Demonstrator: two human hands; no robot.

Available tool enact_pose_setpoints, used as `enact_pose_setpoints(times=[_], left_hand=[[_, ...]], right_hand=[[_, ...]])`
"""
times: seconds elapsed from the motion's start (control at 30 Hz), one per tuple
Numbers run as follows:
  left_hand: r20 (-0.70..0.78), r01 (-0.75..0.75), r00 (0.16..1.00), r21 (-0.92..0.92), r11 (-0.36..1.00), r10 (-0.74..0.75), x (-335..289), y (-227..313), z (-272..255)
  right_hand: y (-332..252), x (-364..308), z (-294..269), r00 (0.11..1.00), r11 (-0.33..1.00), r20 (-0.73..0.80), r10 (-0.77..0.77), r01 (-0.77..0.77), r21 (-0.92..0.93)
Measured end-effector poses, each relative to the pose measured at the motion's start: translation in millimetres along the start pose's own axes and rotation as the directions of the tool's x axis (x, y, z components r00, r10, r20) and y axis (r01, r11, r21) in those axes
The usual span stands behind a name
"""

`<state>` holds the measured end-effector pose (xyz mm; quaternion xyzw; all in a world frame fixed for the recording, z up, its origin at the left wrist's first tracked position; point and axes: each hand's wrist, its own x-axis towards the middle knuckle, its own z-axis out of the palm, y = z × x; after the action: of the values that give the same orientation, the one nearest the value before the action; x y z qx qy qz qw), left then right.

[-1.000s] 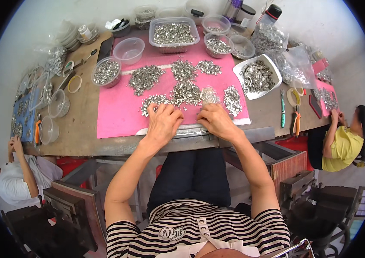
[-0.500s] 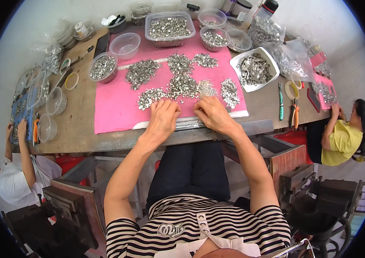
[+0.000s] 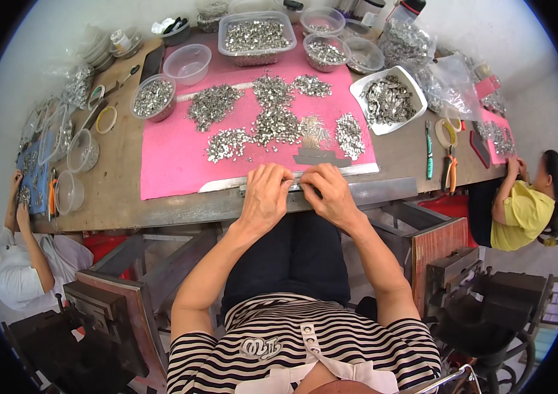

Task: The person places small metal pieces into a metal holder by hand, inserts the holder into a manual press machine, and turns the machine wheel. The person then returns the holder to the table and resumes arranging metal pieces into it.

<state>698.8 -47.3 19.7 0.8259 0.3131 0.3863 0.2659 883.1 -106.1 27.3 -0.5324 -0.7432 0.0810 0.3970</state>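
A: Where's the strip (image 3: 295, 186)?
B: At the desk's (image 3: 128, 164) near edge, long axis left to right. Left hand (image 3: 267, 197) and right hand (image 3: 326, 194) each pinch it from above, the grip clenched on it, both equally near.
A: And beyond?
B: Eight or so heaps of small metal parts (image 3: 276, 125) on one pink mat (image 3: 174, 164), just past the fingers; farther off, a white tray (image 3: 417, 88) on the right and several clear tubs.

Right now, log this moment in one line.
left hand on metal strip | right hand on same strip | strip at near edge of pink mat | metal parts piles beyond
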Motion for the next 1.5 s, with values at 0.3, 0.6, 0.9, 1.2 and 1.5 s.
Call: enact_pose_setpoints(times=[0.3, 0.6, 0.9, 1.2, 1.5], left_hand=[[0.023, -0.033, 0.999, 0.079, 0.996, 0.031, -0.3, -0.4, 5.1], [-0.010, -0.148, 0.988, 0.205, 0.968, 0.153, -2.2, 5.1, 4.5], [-0.097, -0.033, 0.994, 0.246, 0.969, 0.059, -9.3, 14.0, 13.5], [-0.150, -0.014, 0.987, 0.237, 0.971, 0.050, -31.6, 3.0, 8.4], [-0.157, 0.007, 0.987, 0.214, 0.977, 0.027, -32.2, 3.7, 10.7]], right_hand=[[5.1, -16.1, 2.3, 0.986, 0.991, -0.122, 0.110, -0.100, 0.085], [11.2, -16.6, -1.5, 0.958, 0.971, -0.191, 0.212, -0.185, 0.152], [78.3, 89.8, 9.1, 0.982, 0.992, -0.165, 0.087, -0.100, -0.071], [124.7, 132.0, 38.7, 0.989, 0.935, -0.111, 0.099, -0.130, -0.328], [125.6, 132.5, 33.7, 0.987, 0.950, -0.134, 0.084, -0.120, -0.288]])
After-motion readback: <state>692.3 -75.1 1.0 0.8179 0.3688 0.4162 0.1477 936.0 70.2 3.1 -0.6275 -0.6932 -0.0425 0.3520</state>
